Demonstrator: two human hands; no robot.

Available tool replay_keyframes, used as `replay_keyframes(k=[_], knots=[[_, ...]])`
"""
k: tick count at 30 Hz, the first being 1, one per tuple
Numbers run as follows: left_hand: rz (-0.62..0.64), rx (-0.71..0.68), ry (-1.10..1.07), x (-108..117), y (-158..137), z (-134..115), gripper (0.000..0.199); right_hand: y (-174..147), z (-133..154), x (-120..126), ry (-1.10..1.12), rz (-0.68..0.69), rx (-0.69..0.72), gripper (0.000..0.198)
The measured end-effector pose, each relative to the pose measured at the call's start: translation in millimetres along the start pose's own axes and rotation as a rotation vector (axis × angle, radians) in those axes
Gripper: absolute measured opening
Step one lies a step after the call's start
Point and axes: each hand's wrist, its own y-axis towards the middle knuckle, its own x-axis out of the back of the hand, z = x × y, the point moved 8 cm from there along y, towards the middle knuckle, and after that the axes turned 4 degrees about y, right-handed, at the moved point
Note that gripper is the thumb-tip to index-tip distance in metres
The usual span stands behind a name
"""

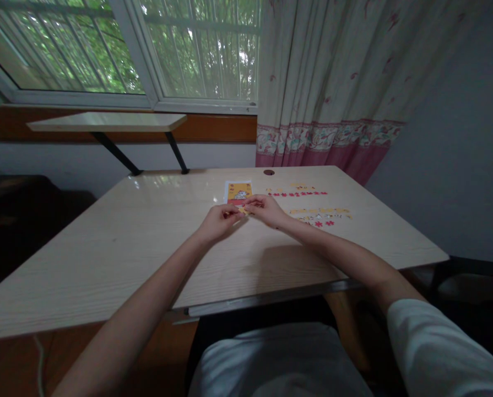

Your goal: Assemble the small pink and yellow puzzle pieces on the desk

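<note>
My left hand (220,223) and my right hand (267,210) meet over the middle of the desk, fingers pinched together. Between their fingertips is a small yellow jigsaw puzzle piece (243,210); whether it is one piece or two joined cannot be made out. Just beyond the hands lies a picture card (239,191), yellow and red with a white animal figure, its lower part hidden by my fingers. To the right of my right hand, red puzzle pieces (299,194) form a row, with yellow puzzle pieces (323,211) and more red ones nearer me, partly behind my forearm.
The pale wooden desk (139,253) reaches to the wall under the window (200,49). A raised shelf (114,122) on black legs stands at the back left. A round cable hole (269,172) is near the back edge. A patterned curtain (332,82) hangs behind the desk.
</note>
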Motion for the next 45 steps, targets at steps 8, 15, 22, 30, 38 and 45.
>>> replay_keyframes(k=[8,15,22,30,38,45], knots=[[-0.048,0.026,-0.159,6,5,6,0.041,-5,15,2,-0.074,0.002,0.016,0.025],[-0.018,0.093,-0.189,3,2,5,0.035,-4,23,1,-0.281,0.031,0.085,0.022],[0.021,0.136,-0.29,-3,3,2,0.028,-12,33,-4,-0.274,-0.004,0.155,0.026],[-0.033,0.173,-0.361,4,4,-1,0.024,-17,32,-6,-0.295,-0.038,0.123,0.022],[-0.032,0.19,-0.371,4,4,-2,0.032,-13,21,1,-0.146,-0.085,0.051,0.02],[-0.031,0.17,-0.296,5,4,-2,0.037,-16,31,3,-0.3,-0.042,0.089,0.021]])
